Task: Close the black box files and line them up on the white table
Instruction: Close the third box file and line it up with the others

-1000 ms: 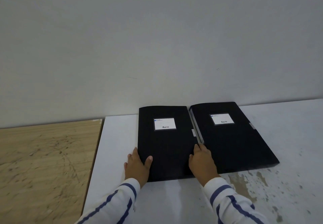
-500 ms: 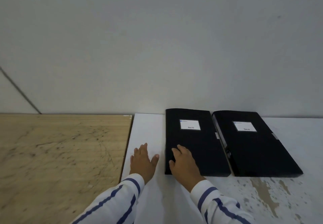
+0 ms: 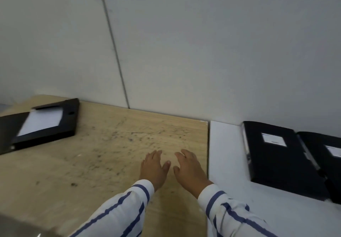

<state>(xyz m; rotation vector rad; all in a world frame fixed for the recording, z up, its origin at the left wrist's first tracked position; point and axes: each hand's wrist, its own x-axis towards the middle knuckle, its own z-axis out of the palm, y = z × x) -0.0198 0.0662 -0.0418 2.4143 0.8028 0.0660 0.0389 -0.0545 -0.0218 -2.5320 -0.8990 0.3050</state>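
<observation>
Left hand point(image 3: 154, 166) and right hand point(image 3: 190, 168): both spread, empty, palms down above wood counter point(image 3: 114, 148).
Two closed files point(image 3: 276, 155), point(image 3: 332, 162) flat, side by side on white counter point(image 3: 225, 144), well right of hands.
Open file point(image 3: 44, 124) far left on wood counter, paper point(image 3: 40, 122) showing, lid cut off by frame edge.
Risks: long reach; paper likely slips or jams under lid if shut crooked; carried unlatched, lid may flop open; careless set-down may knock the pair askew.

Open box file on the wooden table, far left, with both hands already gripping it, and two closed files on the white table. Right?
Not quite. The head view shows both hands empty: the left hand and right hand hover over the wooden table, well short of the open box file. The two closed files do lie on the white table.
</observation>
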